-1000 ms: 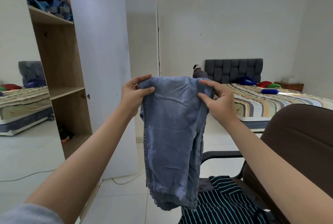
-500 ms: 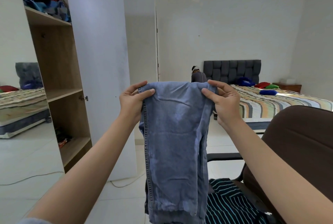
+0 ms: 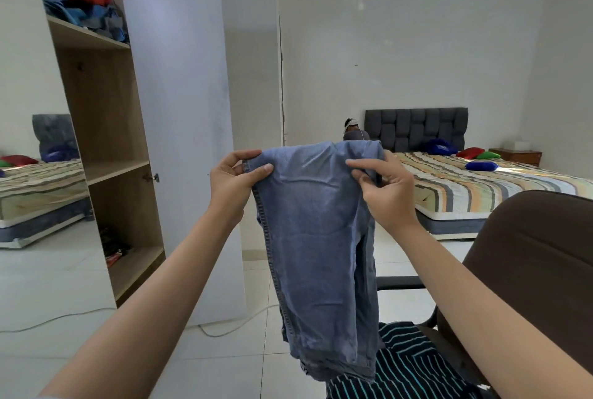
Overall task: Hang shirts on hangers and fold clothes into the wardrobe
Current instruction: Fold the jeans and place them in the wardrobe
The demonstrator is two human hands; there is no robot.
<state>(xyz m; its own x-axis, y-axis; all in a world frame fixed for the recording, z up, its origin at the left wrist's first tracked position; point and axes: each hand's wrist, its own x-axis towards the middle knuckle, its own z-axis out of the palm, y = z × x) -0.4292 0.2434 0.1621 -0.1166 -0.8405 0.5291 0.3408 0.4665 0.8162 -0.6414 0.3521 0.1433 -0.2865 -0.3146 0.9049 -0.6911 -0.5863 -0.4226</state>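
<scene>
I hold a pair of light blue jeans (image 3: 317, 238) up in front of me, folded lengthwise and hanging down. My left hand (image 3: 232, 182) pinches the top left corner at the seam. My right hand (image 3: 385, 193) grips the top right corner, fingers curled into the fabric. The lower end of the jeans hangs just over a dark striped garment (image 3: 407, 366) lying on the seat of a brown chair (image 3: 539, 254). The open wooden wardrobe (image 3: 106, 129) stands at the left, with folded red and blue clothes (image 3: 80, 7) on its top shelf.
The wardrobe's white door (image 3: 179, 129) stands open between me and the shelves. A mirror panel (image 3: 32, 174) is at far left. A striped bed (image 3: 481, 187) with pillows sits at back right. A person (image 3: 354, 130) is by the headboard. A cable (image 3: 224, 328) lies on the tiled floor.
The jeans have risen a little, so their lower end now clears the striped garment. My right hand has shifted its grip on the top right corner.
</scene>
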